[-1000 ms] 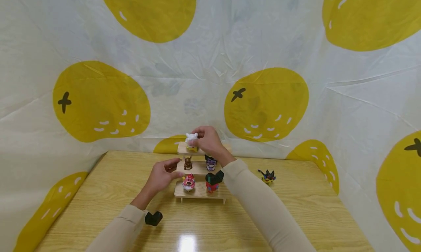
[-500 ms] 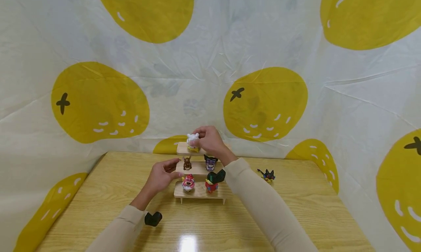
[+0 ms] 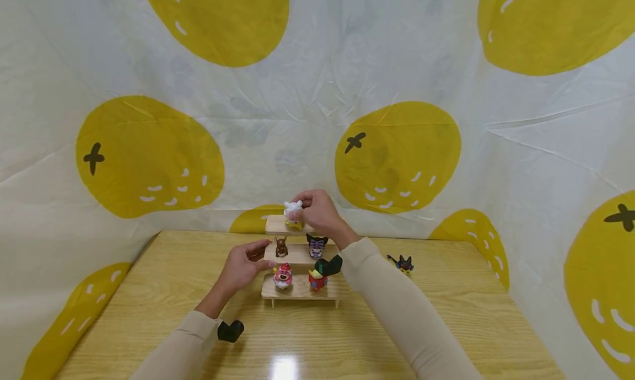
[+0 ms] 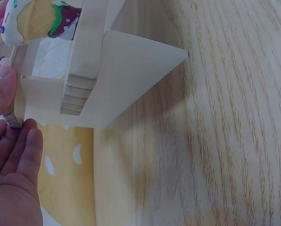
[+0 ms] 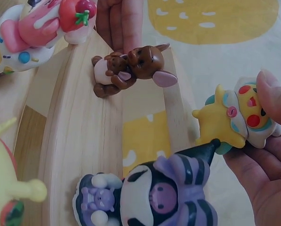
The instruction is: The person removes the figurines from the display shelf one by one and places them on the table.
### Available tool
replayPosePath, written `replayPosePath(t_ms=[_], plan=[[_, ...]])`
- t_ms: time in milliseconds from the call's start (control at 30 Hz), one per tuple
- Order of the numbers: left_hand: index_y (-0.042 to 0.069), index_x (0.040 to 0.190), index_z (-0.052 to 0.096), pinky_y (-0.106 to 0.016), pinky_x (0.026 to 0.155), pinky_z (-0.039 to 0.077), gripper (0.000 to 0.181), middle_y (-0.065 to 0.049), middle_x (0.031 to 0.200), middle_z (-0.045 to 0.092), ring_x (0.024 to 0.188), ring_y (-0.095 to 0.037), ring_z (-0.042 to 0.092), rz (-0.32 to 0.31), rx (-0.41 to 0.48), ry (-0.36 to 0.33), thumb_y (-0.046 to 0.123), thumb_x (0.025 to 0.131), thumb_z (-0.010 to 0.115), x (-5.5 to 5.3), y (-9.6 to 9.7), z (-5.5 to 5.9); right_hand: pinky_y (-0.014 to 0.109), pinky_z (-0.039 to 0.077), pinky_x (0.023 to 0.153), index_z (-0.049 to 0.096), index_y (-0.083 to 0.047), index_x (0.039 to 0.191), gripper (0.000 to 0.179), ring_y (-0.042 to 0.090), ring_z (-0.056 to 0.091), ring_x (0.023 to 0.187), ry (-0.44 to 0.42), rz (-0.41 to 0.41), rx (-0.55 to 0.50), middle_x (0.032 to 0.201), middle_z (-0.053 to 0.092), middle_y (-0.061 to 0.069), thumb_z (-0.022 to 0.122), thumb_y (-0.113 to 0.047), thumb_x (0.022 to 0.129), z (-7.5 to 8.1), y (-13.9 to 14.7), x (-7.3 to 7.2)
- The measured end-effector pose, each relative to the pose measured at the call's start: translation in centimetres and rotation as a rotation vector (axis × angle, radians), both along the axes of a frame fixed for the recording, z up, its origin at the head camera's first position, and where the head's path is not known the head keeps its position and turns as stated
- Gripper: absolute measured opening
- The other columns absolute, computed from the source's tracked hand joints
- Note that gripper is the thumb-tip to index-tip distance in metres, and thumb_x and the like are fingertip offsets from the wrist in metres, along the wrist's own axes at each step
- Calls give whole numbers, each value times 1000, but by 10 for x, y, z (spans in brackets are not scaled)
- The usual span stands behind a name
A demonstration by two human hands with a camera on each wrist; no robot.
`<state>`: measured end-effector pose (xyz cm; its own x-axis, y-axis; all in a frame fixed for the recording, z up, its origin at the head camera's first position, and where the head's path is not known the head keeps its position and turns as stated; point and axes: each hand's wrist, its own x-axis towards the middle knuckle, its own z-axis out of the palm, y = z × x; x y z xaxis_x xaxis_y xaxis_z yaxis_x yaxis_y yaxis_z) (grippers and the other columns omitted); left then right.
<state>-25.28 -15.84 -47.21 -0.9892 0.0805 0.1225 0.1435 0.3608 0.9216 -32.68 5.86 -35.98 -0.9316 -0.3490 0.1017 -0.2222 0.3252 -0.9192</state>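
Note:
My right hand (image 3: pixel 319 212) pinches a small yellow figurine (image 5: pixel 220 120) with a white hood by its head, at the top tier of a three-tier wooden stand (image 3: pixel 300 294). My left hand (image 3: pixel 242 267) grips the left end of the middle tier, thumb above and fingers below in the left wrist view. On that tier sit a brown big-eared figurine (image 5: pixel 142 61) and a black-and-purple figurine (image 5: pixel 164 193) with a bow. The lowest tier bears a pink figurine (image 3: pixel 283 277) and a red-and-yellow figurine (image 3: pixel 317 281). My right hand hides part of the top tier.
A black-and-yellow figurine (image 3: pixel 404 264) lies on the wood-grain table (image 3: pixel 426 325), right of the stand. Behind the table hangs a white cloth (image 3: pixel 278 159) printed with big yellow fruit. Black wrist cameras (image 3: pixel 230 331) stick out from both sleeves.
The white-hooded figurine has shifted slightly right along the top tier with my right hand. My left hand keeps its grip on the stand.

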Motion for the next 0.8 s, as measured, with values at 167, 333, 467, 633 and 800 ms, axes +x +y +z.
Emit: replayPosePath(t_ms=[167, 333, 467, 633, 800], plan=[[-4, 145, 58, -43, 109, 56, 59, -25, 145, 62, 134, -40, 62, -4, -4, 30, 10, 92, 80, 0, 0, 0, 32, 65, 80, 75, 1, 109, 17, 26, 72, 97, -1, -2, -11, 111, 78, 21, 76, 0, 92, 0, 4, -1], [-4, 145, 59, -43, 108, 57, 58, -26, 145, 62, 133, -41, 62, -1, -14, 41, 9, 92, 80, 1, 0, -1, 34, 65, 80, 75, 1, 110, 18, 26, 73, 98, -7, -1, -15, 112, 77, 21, 75, 0, 92, -1, 7, -3], [-2, 145, 59, -40, 108, 57, 59, -24, 146, 61, 134, -39, 62, 7, -16, 25, 8, 91, 80, 0, 0, -2, 35, 66, 82, 74, 1, 110, 18, 27, 72, 99, -8, -1, -14, 112, 77, 21, 75, 0, 92, -1, 9, -4], [-1, 146, 59, -40, 108, 57, 59, -23, 147, 61, 135, -38, 62, 10, -17, 16, 7, 91, 80, -1, 1, -3, 34, 65, 84, 74, 1, 112, 19, 27, 72, 100, -9, 1, -12, 113, 77, 20, 76, 0, 92, -2, 11, -5], [-2, 145, 59, -40, 108, 56, 59, -23, 147, 61, 135, -38, 61, 4, -20, 26, 6, 91, 80, -2, 1, -2, 32, 64, 81, 75, 1, 110, 18, 25, 72, 95, 19, 3, 6, 110, 77, 20, 76, -1, 92, -2, 14, -5]])
